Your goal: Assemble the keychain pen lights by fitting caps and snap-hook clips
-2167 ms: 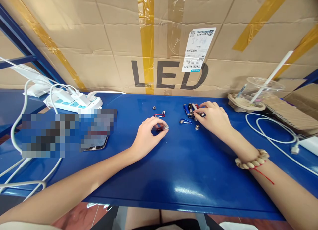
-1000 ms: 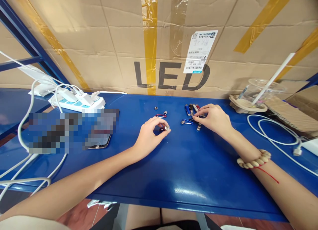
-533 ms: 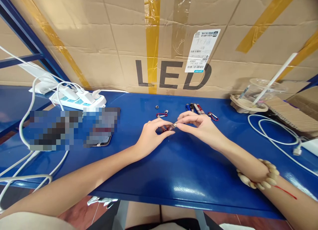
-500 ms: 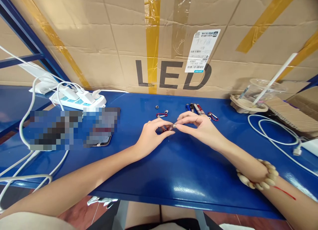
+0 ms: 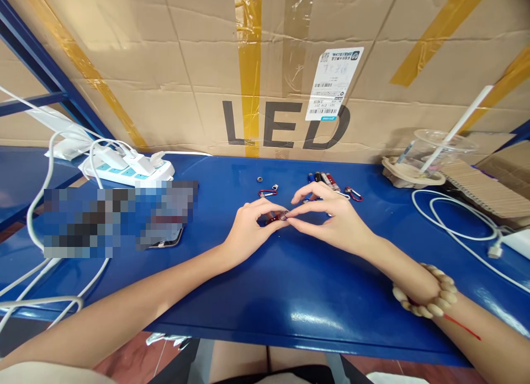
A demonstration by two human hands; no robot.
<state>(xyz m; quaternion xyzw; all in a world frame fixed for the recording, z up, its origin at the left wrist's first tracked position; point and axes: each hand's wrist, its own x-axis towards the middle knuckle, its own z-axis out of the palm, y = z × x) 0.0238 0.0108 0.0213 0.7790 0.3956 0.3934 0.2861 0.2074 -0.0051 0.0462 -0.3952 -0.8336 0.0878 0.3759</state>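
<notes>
My left hand (image 5: 252, 228) pinches a small red tube-shaped torch body (image 5: 274, 219) just above the blue table (image 5: 290, 284). My right hand (image 5: 331, 221) meets it from the right, its thumb and forefinger closed on the silver end cap (image 5: 284, 215) of that same piece. Behind my hands lie a row of small coloured torches (image 5: 324, 178), a red clip (image 5: 267, 193), a second red clip (image 5: 354, 194), a small silver ring (image 5: 259, 179) and a small silver cap (image 5: 274, 188).
A taped cardboard box marked LED (image 5: 285, 69) stands along the back. At left are a white power strip (image 5: 128, 171), cables and a phone (image 5: 163, 240). At right sit a plastic cup with a straw (image 5: 426, 154), corrugated card (image 5: 480, 188) and a white cable (image 5: 459, 229).
My right hand left the pile of torches at the back and came over to my left hand. Both hands now pinch the same small red piece.
</notes>
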